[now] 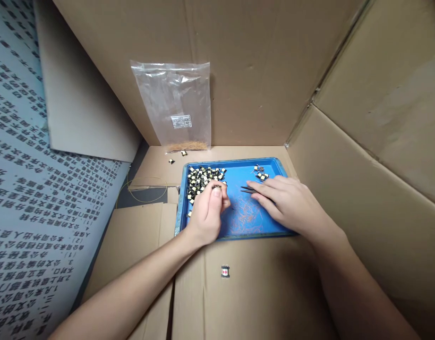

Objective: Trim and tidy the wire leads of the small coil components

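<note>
**A:** Left fingertips [222, 202], what are they doing?

**B:** They are pinching shut on one small component [217, 188], which has a black body with a pale yellow band. They are holding it just above the floor of the blue tray [234, 165]. The left hand [206, 215] is curling over the tray's near-left part.

**A:** And the right hand [291, 203]?

**B:** Its fingers are lying almost straight across dark tweezers [247, 190], whose tips are poking out toward the held component. I cannot tell whether it is gripping the tweezers or only resting on them.

**A:** What is lying around them?

**B:** A pile of like components [202, 179] is crowding the far-left corner, just beside the left hand. A small group [261, 174] is sitting near the far rim, by the right fingertips. Thin copper wire clippings [243, 216] are spreading between the two hands, and bare blue is showing along the far middle.

**A:** Edges, and room to move?

**B:** The tray's raised rim is bounding all four sides. Cardboard walls [274, 71] are closing in at the back and right, with a clear plastic bag [178, 108] leaning on the back one. A printed sheet [33, 189] is standing at the left. The near cardboard floor [267, 293] is lying open between the forearms, with a lone component [225, 271] on it.
</note>
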`<state>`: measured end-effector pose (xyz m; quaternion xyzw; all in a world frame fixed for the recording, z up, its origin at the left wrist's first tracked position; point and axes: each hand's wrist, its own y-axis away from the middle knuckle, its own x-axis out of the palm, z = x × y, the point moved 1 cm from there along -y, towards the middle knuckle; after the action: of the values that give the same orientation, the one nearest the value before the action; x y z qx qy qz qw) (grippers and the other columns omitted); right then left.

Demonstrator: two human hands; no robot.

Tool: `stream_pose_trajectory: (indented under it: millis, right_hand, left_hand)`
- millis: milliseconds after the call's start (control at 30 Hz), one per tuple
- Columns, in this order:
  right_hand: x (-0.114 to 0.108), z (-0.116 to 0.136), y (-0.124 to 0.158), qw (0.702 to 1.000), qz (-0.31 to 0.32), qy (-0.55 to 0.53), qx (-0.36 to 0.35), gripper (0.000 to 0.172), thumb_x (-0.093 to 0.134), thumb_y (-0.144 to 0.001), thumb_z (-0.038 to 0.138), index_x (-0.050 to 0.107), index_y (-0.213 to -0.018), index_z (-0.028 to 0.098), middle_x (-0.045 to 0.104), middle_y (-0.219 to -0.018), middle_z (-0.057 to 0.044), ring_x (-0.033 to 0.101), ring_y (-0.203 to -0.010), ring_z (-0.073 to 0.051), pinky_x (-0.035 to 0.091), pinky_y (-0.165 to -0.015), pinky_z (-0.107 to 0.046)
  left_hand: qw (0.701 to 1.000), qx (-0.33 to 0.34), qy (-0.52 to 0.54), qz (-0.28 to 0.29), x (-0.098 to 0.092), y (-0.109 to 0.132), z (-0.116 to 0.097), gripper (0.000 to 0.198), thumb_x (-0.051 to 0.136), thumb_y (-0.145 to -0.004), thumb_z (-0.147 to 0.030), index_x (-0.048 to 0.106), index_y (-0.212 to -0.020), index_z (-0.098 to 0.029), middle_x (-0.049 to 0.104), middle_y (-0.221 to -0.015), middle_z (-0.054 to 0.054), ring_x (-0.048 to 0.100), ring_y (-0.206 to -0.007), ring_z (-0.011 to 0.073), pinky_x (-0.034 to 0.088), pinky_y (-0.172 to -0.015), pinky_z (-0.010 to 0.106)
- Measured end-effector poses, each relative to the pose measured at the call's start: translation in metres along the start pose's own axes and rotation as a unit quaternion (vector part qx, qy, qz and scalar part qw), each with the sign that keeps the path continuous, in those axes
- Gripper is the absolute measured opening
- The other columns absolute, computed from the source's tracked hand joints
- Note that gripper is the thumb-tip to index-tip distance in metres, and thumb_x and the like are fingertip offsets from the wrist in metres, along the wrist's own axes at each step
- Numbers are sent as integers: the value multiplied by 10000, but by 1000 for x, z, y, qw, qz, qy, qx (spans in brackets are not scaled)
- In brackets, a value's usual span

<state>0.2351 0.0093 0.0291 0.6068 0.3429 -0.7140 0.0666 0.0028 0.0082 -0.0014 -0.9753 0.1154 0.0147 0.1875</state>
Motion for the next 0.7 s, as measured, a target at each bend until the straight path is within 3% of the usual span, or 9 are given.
stream_pose_trajectory:
  millis: [167, 367, 467, 533, 600, 700]
  right_hand:
    - [10, 2, 0, 998, 19, -48, -22, 417, 492, -1113, 280, 626, -1503, 225, 787, -1129, -95, 705, -1012, -259, 533, -873, -390]
    - [16, 14, 0, 996, 40, -70, -35, 593, 436, -1077, 105, 495, -1601, 376, 717, -1156, -81, 665, -970, -238, 546, -886, -396]
    - [18, 18, 1, 993, 45, -106, -10, 617, 399, -1093, 138, 371, -1668, 359, 711, -1156, -93, 682, -971, -243, 572, -866, -400]
    - [18, 19, 2, 985, 25, -169, 20, 595, 417, -1117, 233, 298, -1696, 301, 718, -1254, -113, 703, -1073, -252, 592, -906, -403]
    - [17, 22, 1, 976, -3, -214, 39, 534, 446, -1125, 325, 379, -1651, 263, 720, -1323, -119, 709, -1149, -254, 592, -960, -408]
    - [17, 28, -1, 973, -35, -225, 25, 387, 470, -1123, 371, 598, -1457, 223, 767, -1165, -102, 739, -1007, -237, 595, -891, -387]
  left_hand:
    - [998, 16, -56, 15, -2, 0, -3, 353, 342, -1138, -463, 491, -945, -208, 450, -676, -44, 392, -587, 118, 318, -580, 276]
    - [997, 16, -78, 21, -2, 0, -6, 353, 333, -1137, -458, 490, -943, -208, 461, -689, -42, 413, -602, 123, 348, -610, 276]
    - [995, 10, -96, 22, -1, 0, -9, 351, 328, -1135, -463, 490, -952, -211, 483, -711, -34, 438, -620, 128, 363, -637, 282]
    - [994, 3, -110, 28, -1, 0, -10, 351, 324, -1133, -467, 492, -959, -212, 494, -715, -31, 448, -623, 133, 364, -642, 287]
    - [992, 0, -120, 40, -1, 0, -11, 349, 319, -1133, -462, 495, -964, -213, 505, -722, -27, 460, -629, 138, 363, -648, 291]
    - [990, 3, -122, 64, -2, 0, -10, 350, 323, -1135, -447, 497, -945, -211, 511, -737, -22, 471, -651, 139, 366, -660, 292]
